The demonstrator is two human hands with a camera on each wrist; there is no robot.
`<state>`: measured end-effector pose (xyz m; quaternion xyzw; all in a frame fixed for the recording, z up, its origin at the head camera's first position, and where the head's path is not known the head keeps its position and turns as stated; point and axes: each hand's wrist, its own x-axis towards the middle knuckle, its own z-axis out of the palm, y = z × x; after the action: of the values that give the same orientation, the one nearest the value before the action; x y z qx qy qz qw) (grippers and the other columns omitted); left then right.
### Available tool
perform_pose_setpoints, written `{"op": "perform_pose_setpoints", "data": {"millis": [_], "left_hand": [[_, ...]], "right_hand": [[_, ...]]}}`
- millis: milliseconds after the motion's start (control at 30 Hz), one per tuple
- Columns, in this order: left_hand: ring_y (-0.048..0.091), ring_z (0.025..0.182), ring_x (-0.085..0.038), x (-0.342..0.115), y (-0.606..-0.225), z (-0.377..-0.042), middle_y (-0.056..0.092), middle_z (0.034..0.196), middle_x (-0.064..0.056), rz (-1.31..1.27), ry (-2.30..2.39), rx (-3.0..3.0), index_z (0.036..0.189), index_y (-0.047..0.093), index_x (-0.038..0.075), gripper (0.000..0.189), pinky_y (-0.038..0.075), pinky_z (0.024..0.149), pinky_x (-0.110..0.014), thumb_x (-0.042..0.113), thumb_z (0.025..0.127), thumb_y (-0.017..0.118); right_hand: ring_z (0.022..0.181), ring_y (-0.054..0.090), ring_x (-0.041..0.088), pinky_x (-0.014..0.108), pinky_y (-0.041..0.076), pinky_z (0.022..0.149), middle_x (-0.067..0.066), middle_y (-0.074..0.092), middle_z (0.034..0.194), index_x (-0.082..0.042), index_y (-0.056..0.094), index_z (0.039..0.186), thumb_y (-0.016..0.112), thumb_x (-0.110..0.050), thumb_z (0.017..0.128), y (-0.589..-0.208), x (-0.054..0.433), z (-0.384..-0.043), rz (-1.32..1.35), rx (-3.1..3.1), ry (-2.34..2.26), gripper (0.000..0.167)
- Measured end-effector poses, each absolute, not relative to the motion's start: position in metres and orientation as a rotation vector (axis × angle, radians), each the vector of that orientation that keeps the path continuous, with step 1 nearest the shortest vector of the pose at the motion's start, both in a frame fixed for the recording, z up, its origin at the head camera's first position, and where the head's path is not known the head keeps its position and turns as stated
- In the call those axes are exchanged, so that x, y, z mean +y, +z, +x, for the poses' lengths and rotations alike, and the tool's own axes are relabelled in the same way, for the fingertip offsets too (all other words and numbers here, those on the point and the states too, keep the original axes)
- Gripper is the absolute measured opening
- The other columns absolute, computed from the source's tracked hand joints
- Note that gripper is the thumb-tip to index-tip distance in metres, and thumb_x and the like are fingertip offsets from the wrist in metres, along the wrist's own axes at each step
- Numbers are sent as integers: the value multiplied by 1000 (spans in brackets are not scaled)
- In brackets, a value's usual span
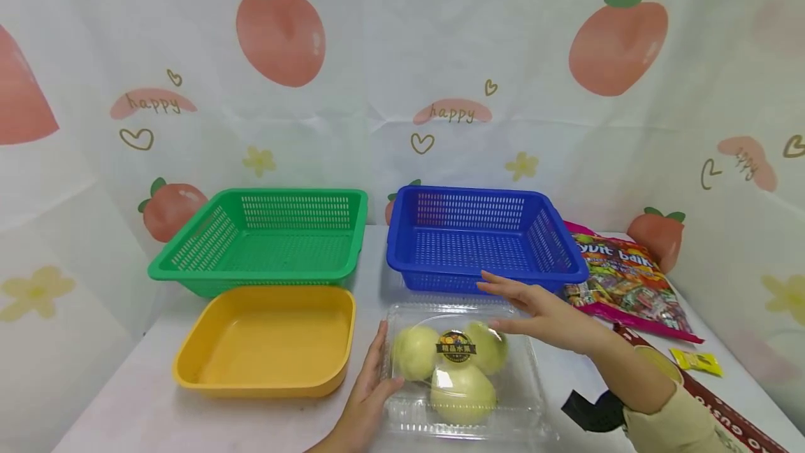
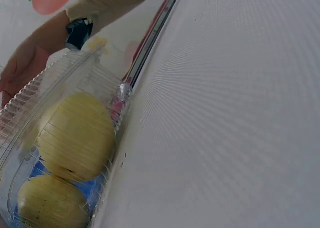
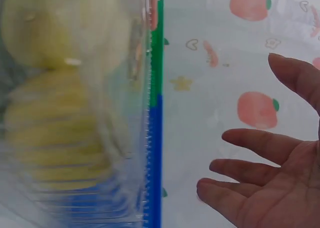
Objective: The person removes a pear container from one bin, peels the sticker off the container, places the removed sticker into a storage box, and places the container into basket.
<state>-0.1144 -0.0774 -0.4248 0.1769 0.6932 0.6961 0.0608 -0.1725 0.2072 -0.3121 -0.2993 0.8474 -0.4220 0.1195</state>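
A clear plastic clamshell box [image 1: 522, 397] lies on the table, holding pale yellow-green round fruit [image 1: 463, 393] under a black and gold label [image 1: 456, 347]. My left hand [image 1: 365, 393] rests against the box's left side, its fingers straight along the wall and its thumb by the front left corner. Above the box's right back part hovers my right hand [image 1: 541, 313], with fingers spread and nothing held. The right wrist view shows that right hand [image 3: 270, 183] apart from the box. In the left wrist view the fruit [image 2: 77, 138] shows through the box wall; the left hand is hardly visible there.
Behind the box stands a blue basket [image 1: 487, 278], with a green basket [image 1: 251, 275] to its left. A yellow tray [image 1: 264, 390] sits front left. On the right lie a candy bag [image 1: 629, 278], a small yellow packet [image 1: 697, 362] and a long red-brown package [image 1: 723, 411].
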Motion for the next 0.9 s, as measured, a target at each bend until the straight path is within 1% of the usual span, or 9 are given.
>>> {"op": "perform_pose_setpoints", "data": {"millis": [167, 200, 233, 400, 433, 567, 700, 767, 900], "left_hand": [[-11, 142, -25, -78, -426, -115, -11, 158, -8, 534, 2107, 2097, 151, 0, 18, 74, 6, 100, 3, 8, 93, 45], [-10, 142, -22, -78, -426, -115, -11, 158, -7, 537, 2108, 2097, 151, 0, 18, 74, 6, 100, 3, 8, 93, 45], [-10, 141, -21, -78, -426, -115, -11, 158, -7, 539, 2108, 2094, 151, 0, 18, 74, 6, 100, 4, 8, 93, 45], [-10, 141, -21, -78, -426, -115, -11, 158, -8, 540, 2113, 2097, 151, 0, 18, 74, 6, 100, 3, 8, 93, 45], [-10, 141, -25, -78, -426, -115, -10, 158, -8, 536, 2114, 2096, 151, 1, 18, 74, 6, 100, 3, 8, 93, 45], [-10, 142, -27, -77, -425, -115, -10, 158, -9, 535, 2110, 2098, 151, 0, 18, 74, 6, 100, 3, 8, 93, 45], [-10, 143, -29, -77, -424, -114, -10, 158, -8, 536, 2109, 2096, 151, 0, 18, 73, 6, 99, 3, 8, 93, 44], [-10, 144, -29, -77, -424, -114, -10, 158, -8, 538, 2111, 2099, 151, 0, 18, 73, 6, 99, 3, 8, 93, 44], [-9, 143, -27, -77, -424, -115, -10, 158, -8, 535, 2116, 2096, 151, 0, 19, 74, 6, 99, 3, 7, 93, 44]], "right_hand": [[133, 34, 43, 56, 33, 103, 21, 39, 145, -2, 46, 137, 59, -27, 91, -301, 202, -180, -929, 2502, -1120, 54], [132, 37, 42, 55, 35, 102, 20, 43, 142, -2, 47, 135, 60, -28, 90, -299, 200, -182, -940, 2498, -1101, 53], [130, 40, 41, 52, 38, 101, 20, 45, 140, -1, 48, 134, 60, -27, 91, -298, 199, -184, -955, 2482, -1094, 53], [121, 50, 38, 36, 51, 94, 22, 50, 134, 3, 51, 130, 62, -24, 90, -294, 189, -194, -994, 2399, -1076, 50], [120, 51, 38, 32, 52, 92, 22, 50, 134, 3, 51, 130, 62, -24, 89, -294, 187, -196, -998, 2381, -1072, 50], [119, 52, 36, 32, 52, 92, 19, 53, 132, 1, 54, 128, 65, -23, 87, -296, 177, -202, -1021, 2353, -1024, 49], [117, 55, 36, 39, 50, 94, 18, 57, 127, 2, 55, 126, 66, -20, 86, -299, 170, -208, -1033, 2324, -1018, 47], [114, 57, 34, 40, 50, 94, 18, 59, 125, 2, 56, 125, 67, -20, 86, -300, 167, -211, -1030, 2313, -1014, 46], [109, 61, 30, 34, 52, 92, 18, 62, 121, 2, 59, 122, 67, -16, 85, -304, 161, -216, -1024, 2288, -1006, 42]]}}
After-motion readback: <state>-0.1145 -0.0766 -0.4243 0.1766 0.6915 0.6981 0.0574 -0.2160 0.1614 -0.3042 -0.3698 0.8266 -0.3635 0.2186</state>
